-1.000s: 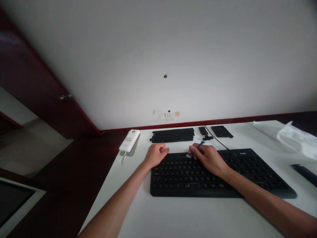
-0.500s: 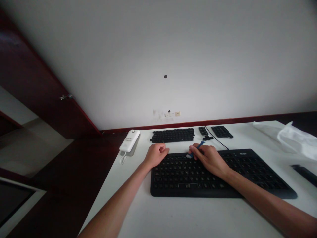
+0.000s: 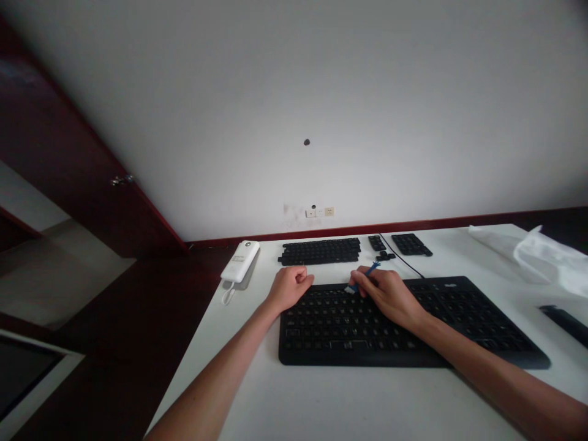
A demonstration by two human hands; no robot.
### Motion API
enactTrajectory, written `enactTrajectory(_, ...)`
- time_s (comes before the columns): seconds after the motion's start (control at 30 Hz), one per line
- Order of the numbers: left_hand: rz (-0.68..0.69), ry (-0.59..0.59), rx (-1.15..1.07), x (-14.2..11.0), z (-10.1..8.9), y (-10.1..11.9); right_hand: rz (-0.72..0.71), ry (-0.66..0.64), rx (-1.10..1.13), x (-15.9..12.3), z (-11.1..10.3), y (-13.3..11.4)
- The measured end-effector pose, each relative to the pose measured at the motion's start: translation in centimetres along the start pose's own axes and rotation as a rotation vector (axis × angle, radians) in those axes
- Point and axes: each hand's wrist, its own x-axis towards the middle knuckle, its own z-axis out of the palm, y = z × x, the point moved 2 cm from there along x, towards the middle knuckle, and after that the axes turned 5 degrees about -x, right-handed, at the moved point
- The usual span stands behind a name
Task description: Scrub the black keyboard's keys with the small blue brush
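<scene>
A black keyboard [image 3: 358,357] with its keycaps off lies flat on the white table. My right hand [image 3: 390,297] grips a small blue brush [image 3: 371,268] like a pen, slanted, its pale bristles down at the keyboard's back row. That forearm crosses the right half of the keyboard and hides part of it. Curled into a fist, my left hand [image 3: 288,286] rests at the keyboard's back left corner, and I see nothing in its fingers. Just behind the hands sits a block of removed keycaps [image 3: 321,250], laid out in rows.
More keycaps lie in a small group [image 3: 377,243] and a number-pad block [image 3: 410,244]. A black cable [image 3: 404,263] runs back from the keyboard. A white power bank [image 3: 240,260] is on the left, a white plastic bag [image 3: 542,254] and a dark object [image 3: 567,324] on the right.
</scene>
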Motion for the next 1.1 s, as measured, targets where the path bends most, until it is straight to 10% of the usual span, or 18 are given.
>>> enactTrajectory(1.1, -0.002, -0.003, 0.001, -0.03, -0.07, 0.05, -0.004, -0.011, 0.006, -0.02, 0.10, 0.11)
